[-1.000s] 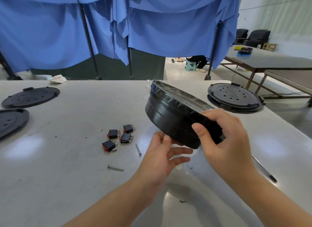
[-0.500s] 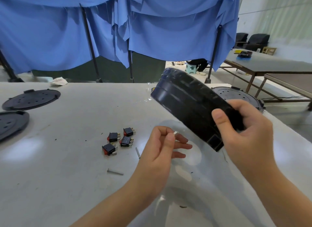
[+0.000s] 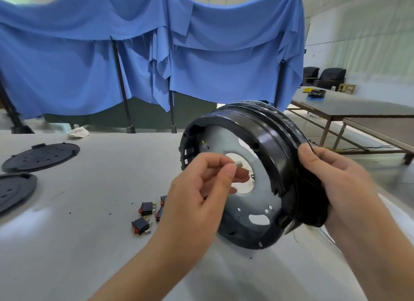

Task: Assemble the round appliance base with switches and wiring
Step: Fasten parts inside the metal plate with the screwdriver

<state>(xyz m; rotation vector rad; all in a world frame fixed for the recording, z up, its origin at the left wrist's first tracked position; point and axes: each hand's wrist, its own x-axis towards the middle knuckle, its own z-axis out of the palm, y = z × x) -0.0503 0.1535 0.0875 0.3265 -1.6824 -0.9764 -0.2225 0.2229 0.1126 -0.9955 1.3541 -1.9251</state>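
Two switches are being partly hidden by the left hand; the pinched silver bit is being left too small to identify.

The round appliance base is seen to be moulded of glossy black plastic, with highlights along its ribbed rim, and its inner plate is made of dull grey sheet metal pierced with holes. The desk is finished in a smooth, pale, slightly reflective surface. The rocker switches are formed of black and red plastic with bright metal tabs. The two round covers look matt black plastic. The backdrop is draped blue cloth, frayed at its edges
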